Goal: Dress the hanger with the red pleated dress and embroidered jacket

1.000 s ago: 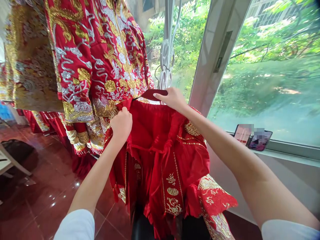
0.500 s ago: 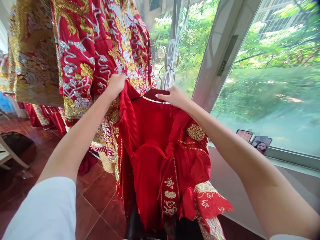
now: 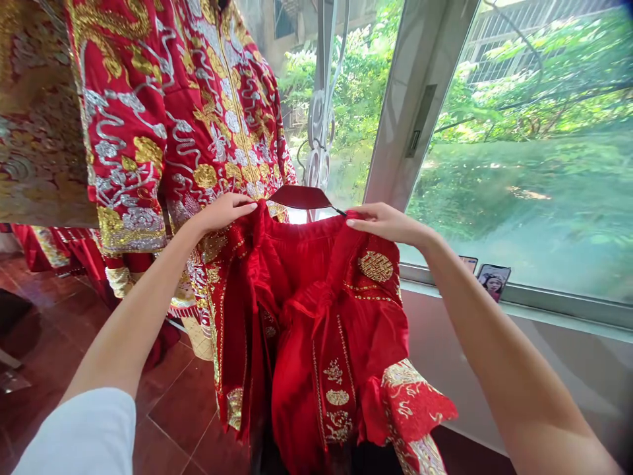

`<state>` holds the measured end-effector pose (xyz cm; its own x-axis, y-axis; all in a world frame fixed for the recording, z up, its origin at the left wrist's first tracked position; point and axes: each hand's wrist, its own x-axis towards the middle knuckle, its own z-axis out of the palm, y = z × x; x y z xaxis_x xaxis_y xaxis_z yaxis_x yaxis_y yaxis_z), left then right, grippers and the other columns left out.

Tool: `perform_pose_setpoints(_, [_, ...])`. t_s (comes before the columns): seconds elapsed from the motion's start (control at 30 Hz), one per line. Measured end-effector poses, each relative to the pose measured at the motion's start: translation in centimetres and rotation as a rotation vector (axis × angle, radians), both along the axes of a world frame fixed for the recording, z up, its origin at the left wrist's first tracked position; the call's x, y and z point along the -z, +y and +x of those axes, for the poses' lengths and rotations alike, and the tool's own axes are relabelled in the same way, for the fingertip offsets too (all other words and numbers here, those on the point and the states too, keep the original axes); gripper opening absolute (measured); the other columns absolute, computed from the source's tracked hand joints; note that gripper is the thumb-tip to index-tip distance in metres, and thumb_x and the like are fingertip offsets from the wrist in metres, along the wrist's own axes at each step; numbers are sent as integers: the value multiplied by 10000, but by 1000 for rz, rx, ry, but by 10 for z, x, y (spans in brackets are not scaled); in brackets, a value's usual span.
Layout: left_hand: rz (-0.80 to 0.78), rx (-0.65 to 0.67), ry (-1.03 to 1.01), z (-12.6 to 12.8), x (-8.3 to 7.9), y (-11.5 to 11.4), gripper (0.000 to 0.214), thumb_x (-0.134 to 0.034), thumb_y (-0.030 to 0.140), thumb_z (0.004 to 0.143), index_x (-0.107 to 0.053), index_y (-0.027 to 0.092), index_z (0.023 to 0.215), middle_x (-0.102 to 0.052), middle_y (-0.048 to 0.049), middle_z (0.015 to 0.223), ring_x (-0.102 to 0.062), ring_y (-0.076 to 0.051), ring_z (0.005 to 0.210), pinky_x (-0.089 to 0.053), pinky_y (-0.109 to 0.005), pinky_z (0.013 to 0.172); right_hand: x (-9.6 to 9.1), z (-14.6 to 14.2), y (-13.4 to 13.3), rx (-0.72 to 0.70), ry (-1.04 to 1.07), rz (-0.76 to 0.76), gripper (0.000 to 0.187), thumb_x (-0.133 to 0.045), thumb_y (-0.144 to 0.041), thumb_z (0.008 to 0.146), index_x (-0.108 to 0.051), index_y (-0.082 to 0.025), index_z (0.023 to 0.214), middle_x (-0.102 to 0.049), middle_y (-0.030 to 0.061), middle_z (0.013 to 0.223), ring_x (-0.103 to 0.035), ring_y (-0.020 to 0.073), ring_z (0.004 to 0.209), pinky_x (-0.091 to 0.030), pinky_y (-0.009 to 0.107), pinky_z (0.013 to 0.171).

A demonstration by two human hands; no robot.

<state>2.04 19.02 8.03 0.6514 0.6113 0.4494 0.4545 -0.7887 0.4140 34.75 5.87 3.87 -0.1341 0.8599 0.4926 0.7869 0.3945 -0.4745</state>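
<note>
A red skirt (image 3: 316, 316) with gold embroidery hangs from a dark red hanger (image 3: 301, 196) in front of me. My left hand (image 3: 225, 210) pinches the left end of the skirt's waistband. At the waistband's right end, my right hand (image 3: 383, 223) grips the cloth, fingers closed on it. Just behind and to the left hangs a red jacket (image 3: 198, 112) thick with gold and silver embroidery, touching the skirt's left side.
More embroidered garments (image 3: 39, 132) hang at far left over a red tiled floor (image 3: 168, 409). A window (image 3: 519, 145) with a white frame post (image 3: 405, 105) fills the right. Two small photo cards (image 3: 487, 276) lean on the sill.
My left hand came down from the jacket's hem to the waistband's left end. My right hand shifted right along the waistband, off the hanger. The skirt now hangs spread between both hands.
</note>
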Motion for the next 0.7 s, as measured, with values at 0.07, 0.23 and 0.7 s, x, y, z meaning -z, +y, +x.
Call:
perform_pose_setpoints(0.07, [-85,36,-98,-7,7,6,506,-625,604,736,-732,148,928,-724,-76,903,-623,-227,876,-474,-325,798,9,11,-6,-60,67,-56,513,-501,-664,816,-653,-174,801,-577,19,660,-492,147,608,-375,273,570])
perform_pose_setpoints(0.23, [-58,-43,-382,-2,25,19,510,-705,625,640,-750,134,771,-716,-54,751,-613,-209,758,-479,-310,722,18,9,-4,74,93,202,496,-484,-628,849,-531,-186,629,-387,-19,542,-361,114,554,-281,266,534])
perform_pose_setpoints(0.7, [-318,-81,-480,16,40,7,393,-667,557,683,-653,165,701,-676,-58,665,-601,-192,671,-466,-310,621,-37,36,7,24,181,-256,498,-612,-647,764,-585,-185,581,-505,29,507,-445,128,497,-357,280,462])
